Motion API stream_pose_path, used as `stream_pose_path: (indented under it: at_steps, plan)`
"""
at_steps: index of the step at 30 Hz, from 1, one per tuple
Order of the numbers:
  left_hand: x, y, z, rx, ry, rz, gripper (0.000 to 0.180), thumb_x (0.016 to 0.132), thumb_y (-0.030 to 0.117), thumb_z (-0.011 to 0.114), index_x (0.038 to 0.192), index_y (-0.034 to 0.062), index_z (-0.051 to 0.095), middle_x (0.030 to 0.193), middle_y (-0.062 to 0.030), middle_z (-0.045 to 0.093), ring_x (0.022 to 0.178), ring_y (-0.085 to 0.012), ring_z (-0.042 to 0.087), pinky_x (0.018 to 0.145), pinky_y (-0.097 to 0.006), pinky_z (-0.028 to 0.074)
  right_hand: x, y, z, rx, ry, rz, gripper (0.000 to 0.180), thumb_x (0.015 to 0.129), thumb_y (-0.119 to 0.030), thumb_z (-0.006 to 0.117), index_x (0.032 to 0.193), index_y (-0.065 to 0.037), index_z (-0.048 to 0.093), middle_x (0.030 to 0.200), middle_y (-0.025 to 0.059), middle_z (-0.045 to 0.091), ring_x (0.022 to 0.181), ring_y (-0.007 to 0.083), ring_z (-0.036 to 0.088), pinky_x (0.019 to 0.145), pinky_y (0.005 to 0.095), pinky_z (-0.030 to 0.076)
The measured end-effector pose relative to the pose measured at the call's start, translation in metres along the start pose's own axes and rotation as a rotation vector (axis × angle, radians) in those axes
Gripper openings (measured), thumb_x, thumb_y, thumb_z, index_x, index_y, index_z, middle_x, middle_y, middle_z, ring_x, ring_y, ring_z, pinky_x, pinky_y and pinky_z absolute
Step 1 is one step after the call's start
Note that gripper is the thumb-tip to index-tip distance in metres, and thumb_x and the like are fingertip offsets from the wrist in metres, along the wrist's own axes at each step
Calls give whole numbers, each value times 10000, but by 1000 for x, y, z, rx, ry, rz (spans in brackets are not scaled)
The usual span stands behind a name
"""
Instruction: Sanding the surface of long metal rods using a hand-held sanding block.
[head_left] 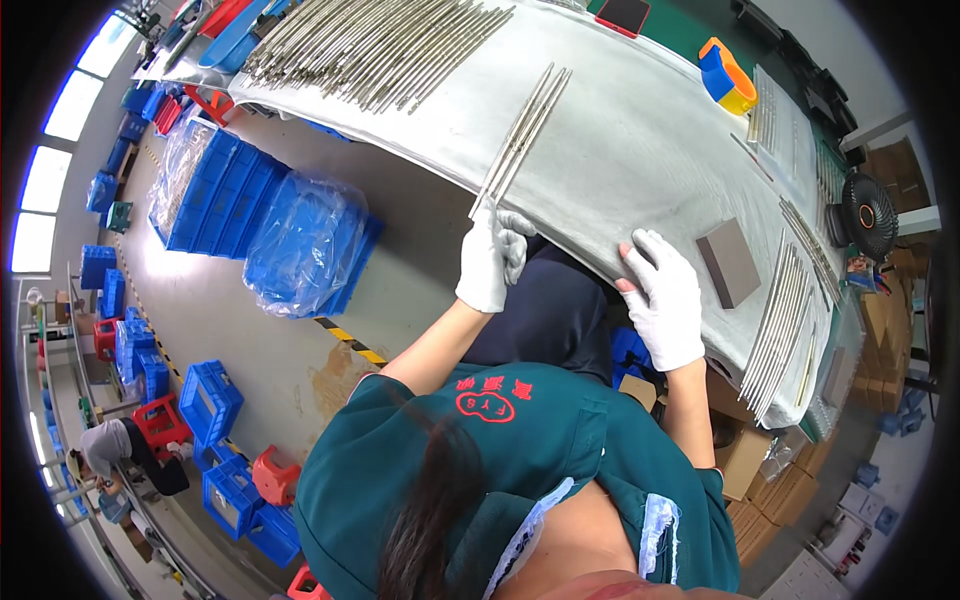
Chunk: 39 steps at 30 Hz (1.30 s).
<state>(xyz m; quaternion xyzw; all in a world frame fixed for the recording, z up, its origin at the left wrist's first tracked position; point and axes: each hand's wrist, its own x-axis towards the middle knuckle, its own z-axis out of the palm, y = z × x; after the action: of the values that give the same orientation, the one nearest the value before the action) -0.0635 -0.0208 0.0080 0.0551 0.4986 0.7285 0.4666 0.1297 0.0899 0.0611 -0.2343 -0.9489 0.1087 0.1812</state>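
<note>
A small bunch of metal rods (522, 137) is pinched at its near end by the gloved left hand (487, 258), the rest stretching away from the fingertips across the grey table (640, 130). The right hand (662, 297) is laid flat, fingers spread, on the table edge, with a grey block (728, 262) just beside its fingers.

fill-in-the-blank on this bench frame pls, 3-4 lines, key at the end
1. Both hands wear ____ gloves.
2. The left hand grips the near end of a few metal rods lying on the ____ cloth.
3. The right hand rests flat on the cloth beside a brown ____.
4. The crates on the floor are mostly ____.

Missing words: white; grey; block; blue
</note>
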Motion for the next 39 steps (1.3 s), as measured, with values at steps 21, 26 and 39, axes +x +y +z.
stream_pose_path:
  at_steps: [21,26,39]
  plan:
    - [-50,10,56,405,-1048,-265,645,931,553,362,1034,-30,619,657,-82,617,442,-75,467,422,-206,365,-14,1,-11,951,670,202,174,914,-215,561,988,-61,599,1023,167,642,824,209,631,681,313,511]
    - [-43,27,24,61,-554,-68,596,987,433,303,742,-24,597,386,-42,405,276,-96,324,318,-225,276,-37,-1,-46,1198,773,343,297,941,-350,492,915,-56,527,659,65,528,539,121,467,471,245,369]
    - [-48,-38,41,69,-632,-592,433,966,453,386,852,58,523,505,59,313,381,-32,254,361,-182,213,-11,10,-22,209,195,374,534,812,-251,654,1256,-6,487,1213,194,545,1046,276,559,904,358,437]
